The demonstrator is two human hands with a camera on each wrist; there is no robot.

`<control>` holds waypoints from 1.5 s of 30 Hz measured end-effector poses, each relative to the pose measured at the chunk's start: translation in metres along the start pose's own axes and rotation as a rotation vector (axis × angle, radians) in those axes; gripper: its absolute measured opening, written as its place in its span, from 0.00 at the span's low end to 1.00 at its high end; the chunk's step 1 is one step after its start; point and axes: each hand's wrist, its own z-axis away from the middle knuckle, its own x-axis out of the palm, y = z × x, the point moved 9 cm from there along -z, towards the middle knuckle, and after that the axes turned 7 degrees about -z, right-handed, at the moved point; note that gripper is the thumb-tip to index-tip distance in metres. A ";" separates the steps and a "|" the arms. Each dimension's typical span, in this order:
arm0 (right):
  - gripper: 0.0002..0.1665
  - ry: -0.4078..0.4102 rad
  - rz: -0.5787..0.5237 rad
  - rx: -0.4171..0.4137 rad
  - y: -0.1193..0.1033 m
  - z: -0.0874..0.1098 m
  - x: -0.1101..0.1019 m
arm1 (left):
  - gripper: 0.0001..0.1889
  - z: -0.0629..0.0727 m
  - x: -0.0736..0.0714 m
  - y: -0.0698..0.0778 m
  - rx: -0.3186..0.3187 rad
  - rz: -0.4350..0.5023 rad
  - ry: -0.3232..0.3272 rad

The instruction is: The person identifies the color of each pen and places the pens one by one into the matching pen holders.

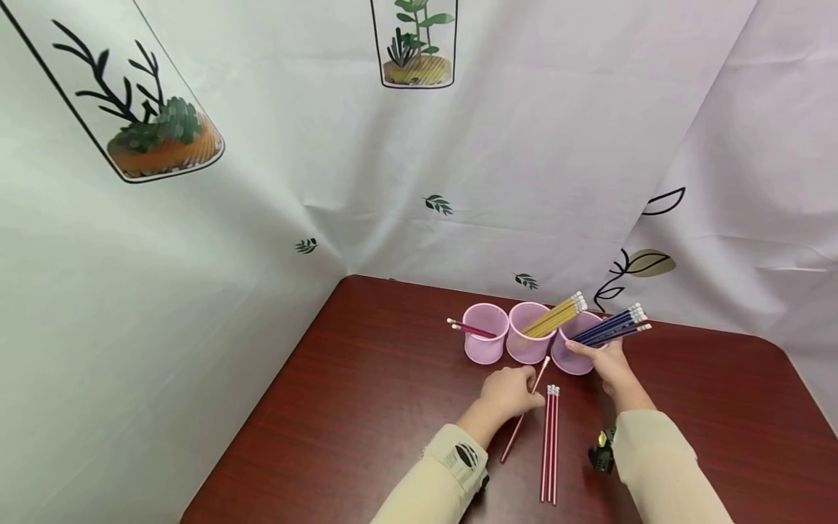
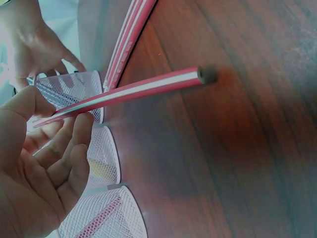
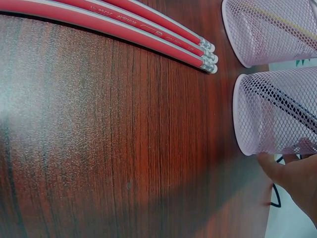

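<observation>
My left hand [image 1: 507, 393] pinches one red pencil [image 2: 148, 88] between thumb and fingers, eraser end toward the cups, above the table. Just right of it, three red pencils [image 1: 550, 451] lie side by side on the table. Three pink mesh cups stand in a row behind. The left cup [image 1: 484, 354] holds a couple of red pencils [image 1: 476, 331], the middle cup [image 1: 526, 352] yellow pencils [image 1: 553, 318], the right cup [image 1: 571, 362] dark blue pencils [image 1: 605, 327]. My right hand [image 1: 612, 367] holds the right cup at its side; some fingertips are hidden behind it.
The dark red wooden table [image 1: 340, 422] has rounded far corners. A pale printed cloth [image 1: 419, 160] hangs behind it and along the left. A small black device [image 1: 601, 455] is beside the right sleeve.
</observation>
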 end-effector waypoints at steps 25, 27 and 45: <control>0.60 -0.006 -0.023 0.018 0.002 -0.002 0.000 | 0.10 -0.003 -0.060 -0.028 -0.070 0.263 0.325; 0.58 -0.002 -0.029 0.023 -0.004 0.003 0.003 | 0.09 -0.002 -0.063 -0.031 -0.078 0.281 0.353; 0.55 0.008 -0.023 0.007 -0.004 0.002 0.002 | 0.05 0.002 -0.095 -0.054 -0.142 0.363 0.591</control>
